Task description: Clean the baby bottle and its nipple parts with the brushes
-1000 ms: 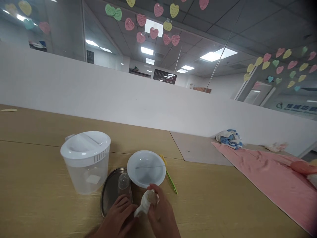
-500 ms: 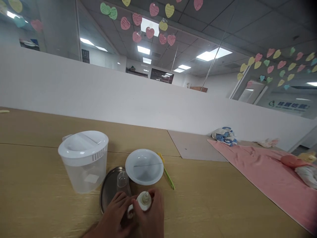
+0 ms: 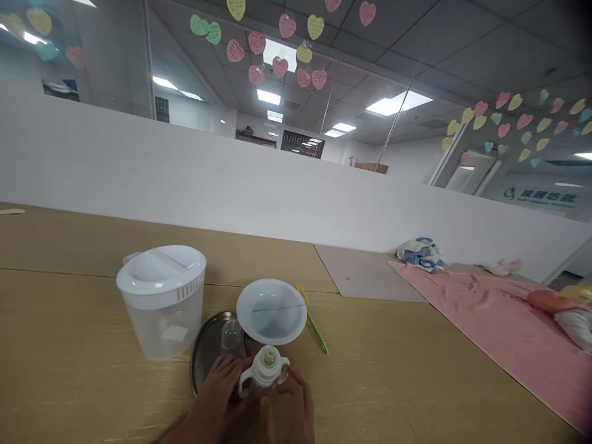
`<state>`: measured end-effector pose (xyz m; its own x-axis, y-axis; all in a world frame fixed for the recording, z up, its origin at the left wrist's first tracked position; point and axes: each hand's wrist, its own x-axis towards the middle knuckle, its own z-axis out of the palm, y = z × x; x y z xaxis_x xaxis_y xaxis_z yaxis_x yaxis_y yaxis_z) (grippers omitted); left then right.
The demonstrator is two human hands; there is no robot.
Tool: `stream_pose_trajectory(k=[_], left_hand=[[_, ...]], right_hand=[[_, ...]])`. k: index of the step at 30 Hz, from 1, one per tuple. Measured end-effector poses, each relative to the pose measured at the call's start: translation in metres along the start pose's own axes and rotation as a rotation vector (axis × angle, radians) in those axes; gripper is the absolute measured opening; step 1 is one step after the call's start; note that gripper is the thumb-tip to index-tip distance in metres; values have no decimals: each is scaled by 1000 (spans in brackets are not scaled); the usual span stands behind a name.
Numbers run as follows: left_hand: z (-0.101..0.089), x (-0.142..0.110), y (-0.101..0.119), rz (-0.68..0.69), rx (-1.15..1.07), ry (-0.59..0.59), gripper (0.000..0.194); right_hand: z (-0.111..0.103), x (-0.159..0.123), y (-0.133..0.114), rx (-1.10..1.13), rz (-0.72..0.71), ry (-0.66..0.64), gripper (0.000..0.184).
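A baby bottle [image 3: 267,368] with a white collar, two white handles and a clear nipple stands upright between my hands near the bottom of the view. My left hand [image 3: 216,394] is closed on its left side, by the left handle. Around its right side and lower body wrap the fingers of my right hand [image 3: 290,401]. Just beyond my left hand, a clear dome-shaped cap [image 3: 231,336] rests on an oval metal tray [image 3: 201,357]. Behind the bottle sits a white bowl [image 3: 271,287] with a thin rod lying in it.
To the left stands a clear bucket with a white lid [image 3: 161,271]. A green and yellow brush [image 3: 318,333] lies right of the bowl. Farther right are a pink cloth [image 3: 490,314] and a crumpled blue-and-white cloth [image 3: 420,254]. A white wall [image 3: 231,179] bounds the table's back.
My right hand has shifted from the bottle's collar down to its side and body. The bottle has turned, so both handles now show. The view has shifted slightly.
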<state>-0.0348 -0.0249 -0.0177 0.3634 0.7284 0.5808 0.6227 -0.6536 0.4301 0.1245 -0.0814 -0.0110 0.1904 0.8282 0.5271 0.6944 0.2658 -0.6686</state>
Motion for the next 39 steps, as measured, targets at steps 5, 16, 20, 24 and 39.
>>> stream_pose_trajectory(k=[5,16,20,24,39], left_hand=[[-8,5,7,2,-26,-45,41],[-17,6,10,-115,-75,-74,41],[-22,8,14,-119,-159,-92,40],[-20,7,14,-121,-215,-68,42],[-13,7,13,-199,-225,-82,38]], right_hand=[[-4,15,-23,155,-4,4,43],[-9,18,-25,213,111,30,38],[-8,33,-29,250,-5,-45,49],[-2,37,-31,149,-33,-62,52],[4,56,-33,-55,-85,-40,52]])
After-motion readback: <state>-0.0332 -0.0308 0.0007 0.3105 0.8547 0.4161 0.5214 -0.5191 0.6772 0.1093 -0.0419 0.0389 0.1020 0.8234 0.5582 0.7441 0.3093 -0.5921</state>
